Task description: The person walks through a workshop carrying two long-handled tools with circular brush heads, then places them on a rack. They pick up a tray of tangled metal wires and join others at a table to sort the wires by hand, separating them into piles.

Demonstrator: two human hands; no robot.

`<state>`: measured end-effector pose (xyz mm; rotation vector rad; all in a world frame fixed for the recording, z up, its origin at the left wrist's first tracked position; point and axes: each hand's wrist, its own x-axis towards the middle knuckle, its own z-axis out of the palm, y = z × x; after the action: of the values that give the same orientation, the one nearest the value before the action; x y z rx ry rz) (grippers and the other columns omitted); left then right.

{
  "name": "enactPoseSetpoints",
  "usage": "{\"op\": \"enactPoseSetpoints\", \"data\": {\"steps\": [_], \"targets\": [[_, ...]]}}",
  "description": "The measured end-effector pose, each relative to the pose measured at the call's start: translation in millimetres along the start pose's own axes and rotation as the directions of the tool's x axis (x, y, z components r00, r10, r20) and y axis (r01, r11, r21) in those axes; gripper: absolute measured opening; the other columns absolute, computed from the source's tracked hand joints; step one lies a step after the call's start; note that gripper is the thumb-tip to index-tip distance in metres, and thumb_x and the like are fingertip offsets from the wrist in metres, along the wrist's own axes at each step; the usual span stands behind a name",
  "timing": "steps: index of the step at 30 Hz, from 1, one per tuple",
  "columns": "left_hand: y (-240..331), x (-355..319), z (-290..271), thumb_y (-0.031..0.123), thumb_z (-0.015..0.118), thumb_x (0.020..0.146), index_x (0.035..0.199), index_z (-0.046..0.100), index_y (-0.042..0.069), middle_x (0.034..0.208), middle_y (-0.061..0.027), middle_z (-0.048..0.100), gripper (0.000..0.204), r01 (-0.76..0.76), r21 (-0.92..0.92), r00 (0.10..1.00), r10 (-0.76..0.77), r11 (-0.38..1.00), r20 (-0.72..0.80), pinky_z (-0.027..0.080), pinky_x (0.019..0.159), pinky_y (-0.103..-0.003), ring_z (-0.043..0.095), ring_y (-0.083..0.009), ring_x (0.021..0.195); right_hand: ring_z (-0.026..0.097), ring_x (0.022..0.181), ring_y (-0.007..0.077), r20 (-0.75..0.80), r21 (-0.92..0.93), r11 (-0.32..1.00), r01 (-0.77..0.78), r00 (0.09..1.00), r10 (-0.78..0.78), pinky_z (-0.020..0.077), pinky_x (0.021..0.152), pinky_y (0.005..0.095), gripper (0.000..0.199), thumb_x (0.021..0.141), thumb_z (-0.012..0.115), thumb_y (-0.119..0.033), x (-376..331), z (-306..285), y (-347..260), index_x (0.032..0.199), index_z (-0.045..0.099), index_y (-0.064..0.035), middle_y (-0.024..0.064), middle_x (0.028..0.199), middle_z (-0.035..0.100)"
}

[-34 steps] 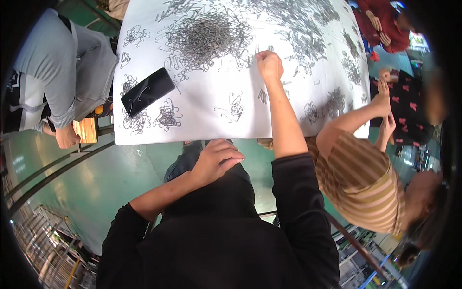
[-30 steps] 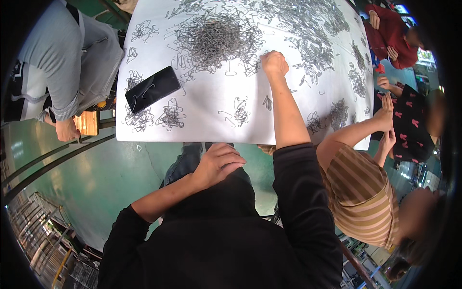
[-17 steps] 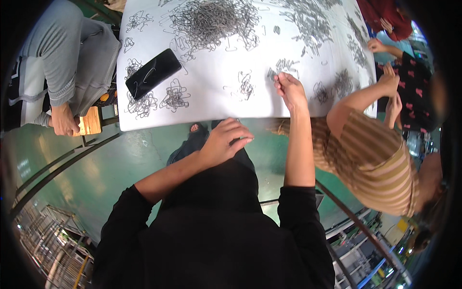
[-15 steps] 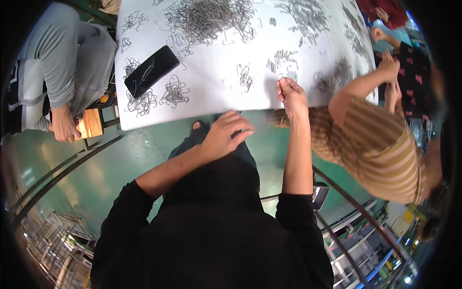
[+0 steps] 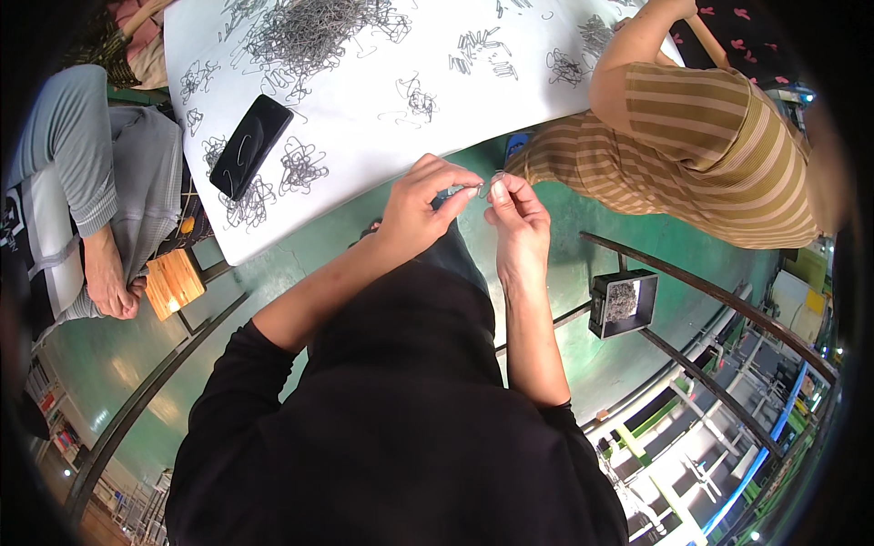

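Observation:
My left hand (image 5: pixel 423 205) and my right hand (image 5: pixel 521 218) meet just off the front edge of the white-topped table (image 5: pixel 364 173). Thumb and forefinger of each are pinched together, with a thin bent wire piece (image 5: pixel 497 176) at the right fingertips. Another bit of grey wire (image 5: pixel 480 189) shows at the left fingertips; whether it is the same piece I cannot tell. A small scattered group of bent wire pieces (image 5: pixel 419 100) lies on the table in front of me, with short, neatly shaped pieces (image 5: pixel 480 55) to its right.
Farther back is a large heap of bent wires (image 5: pixel 305 36). A black phone (image 5: pixel 250 147) lies at left among smaller piles. Seated people flank me, one in a striped top (image 5: pixel 692 155). A black bin (image 5: pixel 625 303) stands low at right, beside a metal rail (image 5: pixel 710 291).
My right hand has drawn back from the table toward my left hand, which now pinches wire. The view has turned, shifting the table to the left.

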<state>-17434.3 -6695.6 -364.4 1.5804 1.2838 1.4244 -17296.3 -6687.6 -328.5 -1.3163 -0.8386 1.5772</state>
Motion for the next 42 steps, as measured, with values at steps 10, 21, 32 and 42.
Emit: {"op": "enactPoseSetpoints", "data": {"steps": [10, 21, 32, 42], "targets": [[-15, 26, 16, 0.004, 0.066, 0.075, 0.107, 0.059, 0.007, 0.089, -0.0064, 0.062, 0.033, -0.125, 0.027, 0.992, 0.125, 0.992, 0.028, 0.047, 0.071, -0.033, 0.055, -0.0227, 0.084, 0.047, 0.088, 0.0118, -0.028, -0.144, 0.874, 0.463, 0.881, -0.472, 0.0396, 0.079, 0.0241, 0.004, 0.085, 0.058, -0.002, 22, -10, 13, 0.088, 0.057, -0.0038, 0.0041, 0.102, 0.048], [-144, 172, 73, 0.014, 0.068, 0.074, 0.081, 0.067, 0.011, 0.092, -0.0016, 0.058, 0.007, 0.054, 0.598, 0.999, -0.046, 0.800, -0.029, 0.039, 0.078, -0.038, 0.050, -0.0230, 0.093, 0.047, 0.079, 0.0126, 0.021, -0.327, 0.834, 0.444, 0.886, -0.464, 0.0404, 0.074, 0.0247, 0.007, 0.081, 0.063, -0.002, 46, -35, -4, 0.086, 0.058, -0.0039, 0.0051, 0.095, 0.048], [-127, 172, 72, 0.010, 0.064, 0.080, 0.093, 0.066, 0.008, 0.083, -0.0050, 0.061, 0.014, 0.074, 0.435, 0.987, -0.129, 0.898, 0.099, 0.044, 0.075, -0.033, 0.057, -0.0190, 0.081, 0.045, 0.074, 0.0122, 0.006, -0.392, 0.829, 0.399, 0.902, -0.431, 0.0396, 0.070, 0.0239, 0.006, 0.080, 0.063, -0.003, 56, -40, -3, 0.084, 0.059, -0.0030, 0.0055, 0.093, 0.049], [-8, 72, 21, 0.012, 0.067, 0.080, 0.090, 0.067, 0.001, 0.075, -0.0025, 0.066, 0.014, 0.554, -0.306, 0.827, -0.466, 0.775, 0.315, 0.049, 0.063, -0.021, 0.061, -0.0069, 0.070, 0.044, 0.075, 0.0135, 0.022, -0.366, 0.804, 0.468, 0.868, -0.496, 0.0394, 0.070, 0.0247, 0.007, 0.080, 0.064, -0.007, 38, -25, 22, 0.085, 0.060, -0.0040, 0.0050, 0.094, 0.049]]}}
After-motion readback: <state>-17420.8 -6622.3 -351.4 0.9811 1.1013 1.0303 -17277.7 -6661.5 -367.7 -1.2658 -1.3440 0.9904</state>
